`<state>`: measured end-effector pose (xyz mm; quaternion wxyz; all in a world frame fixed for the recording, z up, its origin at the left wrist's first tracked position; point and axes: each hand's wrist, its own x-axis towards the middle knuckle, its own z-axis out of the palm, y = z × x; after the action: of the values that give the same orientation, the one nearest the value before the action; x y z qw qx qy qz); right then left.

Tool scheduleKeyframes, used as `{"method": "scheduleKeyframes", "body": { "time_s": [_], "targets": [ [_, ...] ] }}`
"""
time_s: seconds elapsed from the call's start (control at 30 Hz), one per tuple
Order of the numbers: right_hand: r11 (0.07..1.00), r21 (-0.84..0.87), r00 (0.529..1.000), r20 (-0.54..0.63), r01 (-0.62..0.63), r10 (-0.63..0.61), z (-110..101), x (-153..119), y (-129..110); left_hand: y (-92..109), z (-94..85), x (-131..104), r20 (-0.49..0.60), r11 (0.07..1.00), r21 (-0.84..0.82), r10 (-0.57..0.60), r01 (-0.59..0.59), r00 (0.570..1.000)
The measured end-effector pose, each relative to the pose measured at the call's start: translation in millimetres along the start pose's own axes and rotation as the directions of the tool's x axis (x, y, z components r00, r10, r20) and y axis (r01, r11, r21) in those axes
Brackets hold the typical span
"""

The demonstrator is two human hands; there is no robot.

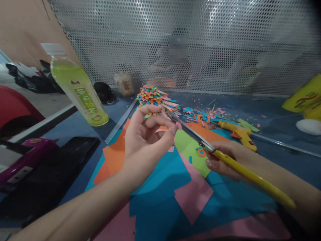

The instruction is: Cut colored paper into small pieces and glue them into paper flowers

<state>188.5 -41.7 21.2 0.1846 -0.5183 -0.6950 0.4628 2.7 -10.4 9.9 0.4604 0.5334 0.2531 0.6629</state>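
Note:
My left hand (142, 137) is raised in the middle, thumb and forefinger pinching a small curved pink paper piece (179, 126). My right hand (232, 149) grips yellow-handled scissors (253, 177), whose metal blades point up and left, close by the pink piece. Whether the blades touch it, I cannot tell. Below the blades lies green paper (184, 144) with a small orange paper ring (201, 152) on it. Under both hands spread overlapping sheets, including blue paper (160, 174) and a pink paper square (194, 199).
Behind my left hand is a pile of small colourful paper pieces (151, 95). A yellow glue gun (239, 134) lies at right among paper scraps (213, 113). A green drink bottle (77, 87) stands left, near a black phone (55, 174). Perforated metal (150, 43) closes the back.

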Motion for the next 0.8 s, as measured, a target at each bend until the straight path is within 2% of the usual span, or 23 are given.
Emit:
{"method": "scheduleKeyframes", "body": {
  "time_s": [0.13, 0.3, 0.63, 0.8],
  "targets": [
    [1.000, -0.009, 1.000, -0.018, -0.013, 0.013, 0.0, 0.6, 0.0, -1.0, -0.4, 0.4, 0.012, 1.000, -0.012, 0.022, -0.022, 1.000],
    [1.000, 0.010, 1.000, 0.013, -0.018, 0.018, 0.3, 0.1, 2.0, -2.4, -0.7, 0.4, 0.010, 1.000, -0.002, 0.025, -0.025, 1.000],
    [0.993, -0.110, 0.998, -0.054, -0.033, 0.027, -1.0, 1.7, 5.7, -0.2, 0.0, 1.1, 0.017, 0.999, 0.030, 0.037, -0.038, 0.999],
    [0.998, -0.048, 0.999, -0.023, -0.038, 0.036, -0.9, 2.8, 4.3, 0.1, 0.9, 2.1, 0.010, 0.999, 0.037, 0.037, -0.037, 0.999]
  ]
}}
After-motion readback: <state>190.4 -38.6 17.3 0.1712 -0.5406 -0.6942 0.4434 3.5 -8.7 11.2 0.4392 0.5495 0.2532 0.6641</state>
